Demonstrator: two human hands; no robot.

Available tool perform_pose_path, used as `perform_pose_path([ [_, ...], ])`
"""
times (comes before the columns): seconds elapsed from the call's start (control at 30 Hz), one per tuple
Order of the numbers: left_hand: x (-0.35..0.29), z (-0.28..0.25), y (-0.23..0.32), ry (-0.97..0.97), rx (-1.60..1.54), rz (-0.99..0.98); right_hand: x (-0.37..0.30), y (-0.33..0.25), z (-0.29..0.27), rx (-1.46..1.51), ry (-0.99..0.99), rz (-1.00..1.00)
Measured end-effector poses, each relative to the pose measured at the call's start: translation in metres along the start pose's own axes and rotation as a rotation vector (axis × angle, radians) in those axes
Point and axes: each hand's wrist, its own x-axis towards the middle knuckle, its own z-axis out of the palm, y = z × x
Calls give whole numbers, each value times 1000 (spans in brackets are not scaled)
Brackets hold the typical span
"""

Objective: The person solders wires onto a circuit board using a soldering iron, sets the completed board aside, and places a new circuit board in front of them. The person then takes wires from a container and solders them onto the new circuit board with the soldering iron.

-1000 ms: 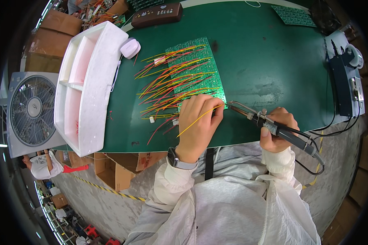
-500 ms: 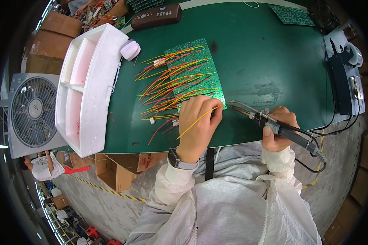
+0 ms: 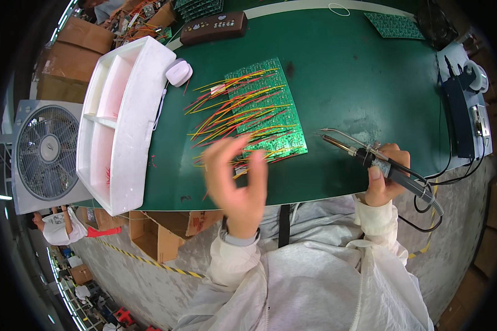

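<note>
While left tray (image 3: 128, 138) holds red bits (image 3: 107, 177), circuit board (image 3: 281, 143) far of your parted left fingers (image 3: 220, 163); right fingers (image 3: 395, 156) clamp soldering iron (image 3: 407, 182).

A dark-handled soldering iron with a metal tip (image 3: 407, 180) is gripped in the right hand (image 3: 384, 190), its tip held apart from a green rectangular circuit board (image 3: 284, 117). The board is laid on a dark green tabletop (image 3: 348, 83) and crossed by thin red and yellow wires (image 3: 232, 106). The left hand (image 3: 234, 190), blurred, is held with thumb and fingers parted.
</note>
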Motion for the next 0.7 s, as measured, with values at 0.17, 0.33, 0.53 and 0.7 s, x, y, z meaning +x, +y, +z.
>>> perform_pose_path([
  [0.17,-4,-36,34,-44,-19,408,-1,2,-7,-40,76,89],
  [0.33,-5,5,-1,-488,350,545,2,4,-2,16,151,111],
  [0.53,-9,4,-20,-526,319,458,7,-2,5,-10,198,227],
  [0.7,-15,8,-19,-513,299,378,6,-3,9,-18,224,228],
])
